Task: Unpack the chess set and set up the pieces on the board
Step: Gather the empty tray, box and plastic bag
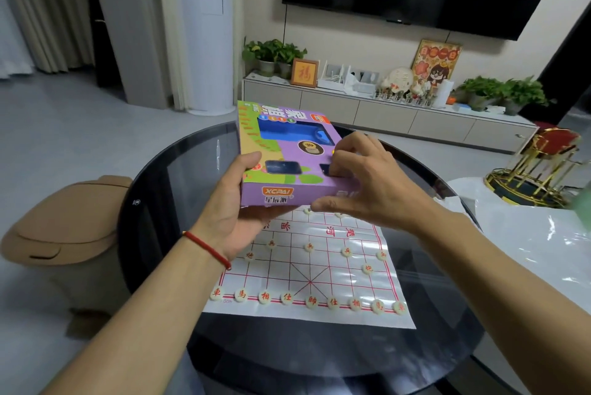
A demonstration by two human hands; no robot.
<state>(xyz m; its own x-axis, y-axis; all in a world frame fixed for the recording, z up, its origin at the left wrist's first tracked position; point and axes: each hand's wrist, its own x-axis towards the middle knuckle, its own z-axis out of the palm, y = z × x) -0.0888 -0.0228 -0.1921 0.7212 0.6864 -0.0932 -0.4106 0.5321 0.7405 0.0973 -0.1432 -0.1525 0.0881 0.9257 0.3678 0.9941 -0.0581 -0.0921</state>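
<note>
Two hands: purple chess box (pixel 287 151) is held up over far end of board.
Left hand (pixel 230 202): curled round box's left edge, thumb on top.
Right hand (pixel 367 180): fingers bent onto box's right side, thumb beneath.
Board (pixel 319 270): paper sheet laid flat on round glass table (pixel 166 170).
Pieces (pixel 311 300): red set is placed along near rows.

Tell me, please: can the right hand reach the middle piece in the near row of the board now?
Probably not at once. The right hand grips the purple box together with the left hand, so it must let go first. The middle piece itself lies uncovered on the board, with nothing above it.
</note>
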